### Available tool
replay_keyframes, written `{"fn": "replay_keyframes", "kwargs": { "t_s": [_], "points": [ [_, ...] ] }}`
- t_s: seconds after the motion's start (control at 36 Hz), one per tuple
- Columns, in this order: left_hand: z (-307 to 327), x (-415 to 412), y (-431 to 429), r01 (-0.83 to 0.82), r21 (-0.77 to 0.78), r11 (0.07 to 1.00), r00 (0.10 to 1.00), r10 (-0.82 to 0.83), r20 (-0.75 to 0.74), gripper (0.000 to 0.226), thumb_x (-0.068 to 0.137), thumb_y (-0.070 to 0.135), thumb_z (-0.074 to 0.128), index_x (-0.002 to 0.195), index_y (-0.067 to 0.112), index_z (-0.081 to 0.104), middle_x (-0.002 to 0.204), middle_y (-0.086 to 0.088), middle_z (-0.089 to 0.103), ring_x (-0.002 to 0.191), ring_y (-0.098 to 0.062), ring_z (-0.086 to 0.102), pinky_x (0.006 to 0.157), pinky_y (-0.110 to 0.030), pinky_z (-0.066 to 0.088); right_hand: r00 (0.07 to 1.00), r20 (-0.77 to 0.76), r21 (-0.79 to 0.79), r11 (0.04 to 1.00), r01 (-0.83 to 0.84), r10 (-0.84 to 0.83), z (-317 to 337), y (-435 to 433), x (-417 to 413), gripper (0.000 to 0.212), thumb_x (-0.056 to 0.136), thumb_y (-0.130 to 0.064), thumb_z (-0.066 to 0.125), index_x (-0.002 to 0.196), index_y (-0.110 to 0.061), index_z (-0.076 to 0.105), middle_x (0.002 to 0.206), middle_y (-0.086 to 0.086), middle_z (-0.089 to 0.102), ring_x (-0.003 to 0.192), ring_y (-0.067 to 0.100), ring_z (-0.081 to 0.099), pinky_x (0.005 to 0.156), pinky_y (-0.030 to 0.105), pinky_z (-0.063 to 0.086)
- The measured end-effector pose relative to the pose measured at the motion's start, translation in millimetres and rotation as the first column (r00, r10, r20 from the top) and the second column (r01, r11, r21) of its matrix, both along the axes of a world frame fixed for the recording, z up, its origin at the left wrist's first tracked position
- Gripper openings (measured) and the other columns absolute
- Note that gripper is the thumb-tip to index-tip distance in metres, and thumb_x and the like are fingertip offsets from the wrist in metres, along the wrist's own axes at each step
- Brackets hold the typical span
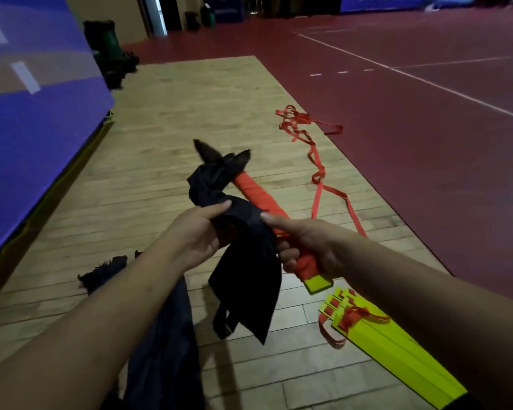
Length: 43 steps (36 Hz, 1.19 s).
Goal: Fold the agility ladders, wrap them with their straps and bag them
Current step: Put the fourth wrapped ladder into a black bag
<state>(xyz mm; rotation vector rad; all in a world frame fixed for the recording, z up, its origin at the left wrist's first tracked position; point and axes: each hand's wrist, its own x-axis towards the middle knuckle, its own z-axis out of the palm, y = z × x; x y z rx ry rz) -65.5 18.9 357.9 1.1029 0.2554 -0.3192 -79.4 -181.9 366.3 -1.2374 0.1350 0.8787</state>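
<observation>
A folded agility ladder bundle [256,193], yellow rungs wound in red strap, is held in the air at mid-frame. My right hand [305,247] grips its near end, where a yellow rung tip sticks out. A black bag [246,279] is drawn over the bundle's far end and hangs down in folds. My left hand [196,232] grips the bag's cloth beside the bundle. A second stack of yellow rungs [397,347] with red straps lies on the wooden floor at the lower right. Loose red strap [314,161] trails away across the floor.
Another dark bag [160,335] lies on the wooden floor [160,119] under my left forearm. A blue padded barrier [33,113] lines the left side. Red court floor [427,128] with white lines spreads to the right. Dark green bins [107,45] stand at the far left.
</observation>
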Motion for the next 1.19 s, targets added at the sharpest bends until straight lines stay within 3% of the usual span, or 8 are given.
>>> {"fn": "replay_keyframes", "kwargs": {
  "t_s": [0.17, 0.33, 0.44, 0.56, 0.86, 1.03, 1.11, 1.19],
  "points": [
    [5.5, 10.0, 4.3, -0.156, 0.005, 0.988, 0.988, 0.155, 0.025, 0.005, 0.092, 0.008, 0.060, 0.093, 0.007, 0.064, 0.086, -0.009, 0.069, 0.072, -0.019, 0.069, 0.068, -0.026, 0.059, 0.984, 0.043, -0.057, 0.984, -0.170, 0.172, -6.5, 14.0, -2.9, 0.013, 0.095, -0.007, 0.061, 0.087, -0.013, 0.054, 0.060, -0.001, 0.046, 0.044, 0.008, 0.040, 0.045, 0.020, 0.040],
    [16.4, 8.4, 29.6, -0.282, -0.171, 0.944, 0.959, 0.279, -0.044, 0.011, 0.091, 0.008, 0.057, 0.094, 0.004, 0.066, 0.094, -0.011, 0.072, 0.091, -0.024, 0.069, 0.098, -0.033, 0.052, 0.991, 0.046, -0.119, 0.985, -0.121, 0.128, -6.3, 6.0, 3.6, 0.020, 0.092, -0.006, 0.061, 0.079, -0.016, 0.049, 0.060, -0.001, 0.043, 0.044, 0.009, 0.039, 0.044, 0.021, 0.038],
    [18.3, 6.1, 46.9, -0.349, -0.231, 0.908, 0.937, 0.347, -0.050, 0.018, 0.093, 0.021, 0.059, 0.102, 0.007, 0.065, 0.113, -0.013, 0.070, 0.102, -0.027, 0.068, 0.098, -0.039, 0.052, 0.989, 0.053, -0.160, 0.979, -0.126, 0.136, -5.8, 2.4, 3.6, 0.015, 0.090, -0.006, 0.061, 0.082, -0.014, 0.052, 0.059, -0.001, 0.046, 0.044, 0.010, 0.040, 0.044, 0.023, 0.039],
    [22.7, 3.8, 58.2, -0.410, -0.232, 0.882, 0.912, 0.399, -0.095, 0.044, 0.091, 0.041, 0.063, 0.117, 0.005, 0.066, 0.109, -0.017, 0.074, 0.086, -0.031, 0.075, 0.070, -0.040, 0.061, 0.952, 0.209, -0.519, 0.851, -0.085, 0.222, -13.2, -5.5, 3.1, 0.011, 0.087, -0.007, 0.069, 0.094, -0.003, 0.061, 0.061, 0.004, 0.060, 0.049, 0.016, 0.057, 0.051, 0.029, 0.050],
    [36.6, -10.4, 77.8, -0.476, -0.275, 0.835, 0.871, 0.490, -0.021, 0.033, 0.098, 0.035, 0.059, 0.113, 0.006, 0.067, 0.103, -0.020, 0.075, 0.106, -0.034, 0.068, 0.098, -0.046, 0.052, 0.989, 0.131, -0.754, 0.655, 0.052, 0.072, -54.7, -15.1, 10.4, 0.029, 0.086, -0.013, 0.071, 0.110, -0.001, 0.059, 0.083, 0.014, 0.064, 0.067, 0.027, 0.066, 0.069, 0.038, 0.061],
    [25.2, -8.7, 80.5, -0.457, 0.116, 0.882, 0.887, 0.443, 0.132, 0.030, 0.099, 0.005, 0.052, 0.127, -0.002, 0.059, 0.118, -0.023, 0.067, 0.096, -0.029, 0.068, 0.086, -0.038, 0.057, 0.970, 0.230, -0.639, 0.739, 0.216, -0.085, -43.3, -10.4, 5.6, 0.041, 0.084, -0.024, 0.080, 0.109, 0.000, 0.060, 0.073, 0.009, 0.062, 0.054, 0.019, 0.061, 0.047, 0.025, 0.049],
    [20.2, -14.9, 59.9, -0.301, 0.305, 0.903, 0.945, 0.240, 0.223, 0.027, 0.094, -0.002, 0.059, 0.120, 0.000, 0.063, 0.100, -0.012, 0.071, 0.086, -0.022, 0.071, 0.073, -0.029, 0.058, 0.965, 0.184, -0.371, 0.896, 0.243, -0.186, -29.4, -0.2, 0.7, 0.049, 0.082, -0.034, 0.082, 0.108, -0.001, 0.058, 0.066, 0.004, 0.057, 0.049, 0.015, 0.055, 0.048, 0.026, 0.047],
    [12.5, -23.8, 35.8, -0.157, 0.484, 0.861, 0.955, 0.007, 0.298, 0.029, 0.088, 0.000, 0.070, 0.113, 0.014, 0.067, 0.102, 0.000, 0.073, 0.099, -0.016, 0.069, 0.084, -0.027, 0.055, 0.976, 0.087, -0.062, 0.977, 0.206, -0.200, -12.1, 9.8, -1.4, 0.049, 0.082, -0.047, 0.079, 0.103, -0.012, 0.051, 0.062, -0.001, 0.048, 0.047, 0.011, 0.044, 0.045, 0.024, 0.042]
  ]
}}
